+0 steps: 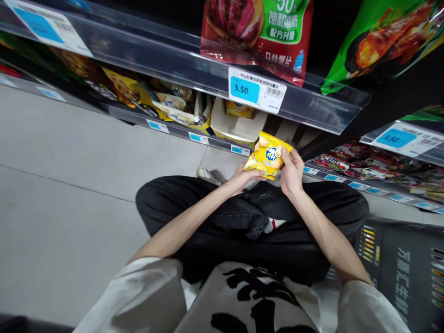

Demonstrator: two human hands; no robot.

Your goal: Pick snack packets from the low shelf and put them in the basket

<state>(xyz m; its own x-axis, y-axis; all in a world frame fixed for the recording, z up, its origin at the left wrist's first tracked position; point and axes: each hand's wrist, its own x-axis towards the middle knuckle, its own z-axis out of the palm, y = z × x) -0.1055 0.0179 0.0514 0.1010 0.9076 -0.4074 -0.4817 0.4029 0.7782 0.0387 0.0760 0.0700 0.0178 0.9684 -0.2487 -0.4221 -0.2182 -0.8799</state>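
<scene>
I squat in front of a shop shelf and hold a small yellow snack packet (266, 155) with both hands, just above my knees. My left hand (243, 178) grips its lower left edge, fingers closed under it. My right hand (291, 171) pinches its right side, thumb on the front. The packet is tilted and sits in front of an open cardboard display box (236, 127) on the lowest shelf, which holds more yellow packets.
A shelf rail with a blue 3.50 price tag (257, 89) runs overhead, with red (256, 32) and green (385, 41) crisp bags above it. A dark shopping basket (402, 273) stands at my right. Grey tiled floor (69, 185) spreads to the left.
</scene>
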